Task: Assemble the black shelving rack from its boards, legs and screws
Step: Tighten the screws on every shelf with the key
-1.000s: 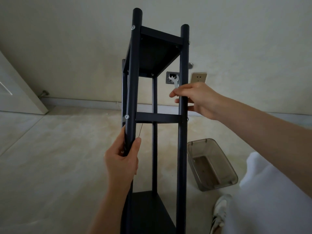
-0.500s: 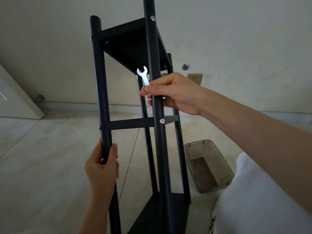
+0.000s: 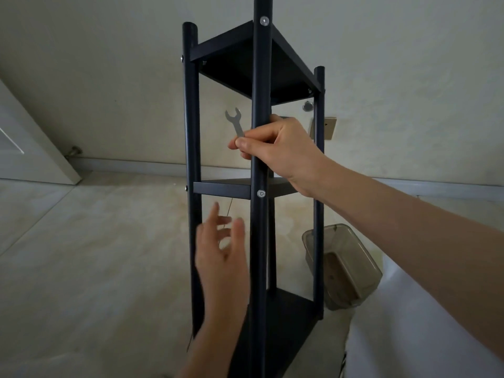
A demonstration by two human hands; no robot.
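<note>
The black shelving rack [image 3: 260, 64] stands upright on the floor with three boards between its round legs, silver screw heads showing at the joints. My right hand [image 3: 275, 148] grips the nearest leg [image 3: 259, 241] between the top and middle boards and also pinches a small silver wrench [image 3: 235, 122], whose open jaw points up. My left hand [image 3: 222, 257] hovers blurred below the middle board [image 3: 222, 189], fingers spread, between the left leg and the nearest leg, holding nothing.
A clear plastic bin [image 3: 343, 266] sits on the tiled floor to the right of the rack. A white door [image 3: 24, 143] stands at the left, and a wall socket [image 3: 328, 128] is behind the rack. White cloth [image 3: 409, 336] fills the lower right.
The rack has turned further, its nearest leg now centred. My left hand has let go of the left leg and opened. My right hand keeps its grip on the leg and wrench.
</note>
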